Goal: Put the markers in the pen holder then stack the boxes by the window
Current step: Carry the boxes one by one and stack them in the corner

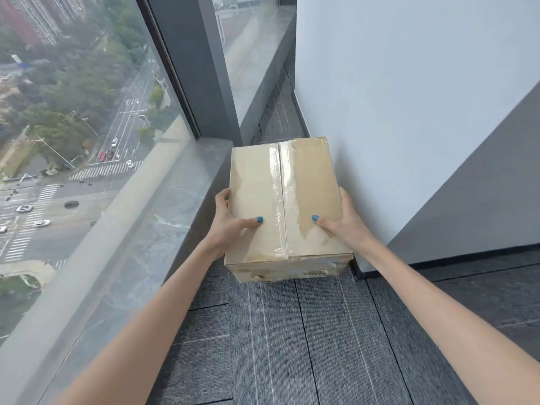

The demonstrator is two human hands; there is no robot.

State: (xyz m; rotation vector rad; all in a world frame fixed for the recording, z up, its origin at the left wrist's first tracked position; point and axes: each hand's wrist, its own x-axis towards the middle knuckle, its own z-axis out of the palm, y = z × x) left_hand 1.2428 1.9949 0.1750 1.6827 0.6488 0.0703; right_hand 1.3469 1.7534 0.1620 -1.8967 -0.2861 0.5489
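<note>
both my forearms are bare, no sleeves, no watch or bracelet showing. my left hand [230, 222] and right hand [340, 222] each show one thumbnail painted teal-blue (the other nails are hidden).

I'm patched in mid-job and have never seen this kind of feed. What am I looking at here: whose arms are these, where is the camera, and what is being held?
There is no machine here. One wide-angle camera sits on a person's head and looks forward and down, so the two bare arms reaching in from the bottom belong to the wearer. The left hand and the right hand have a grip on opposite sides of a taped cardboard box, thumbs laid on its top. A second box seems to lie under it, only its front edge showing; whether the top one already rests on it I cannot tell. They are on grey carpet, in the gap between a stone window sill on the left and a white wall on the right. No markers or pen holder are in view.
</note>
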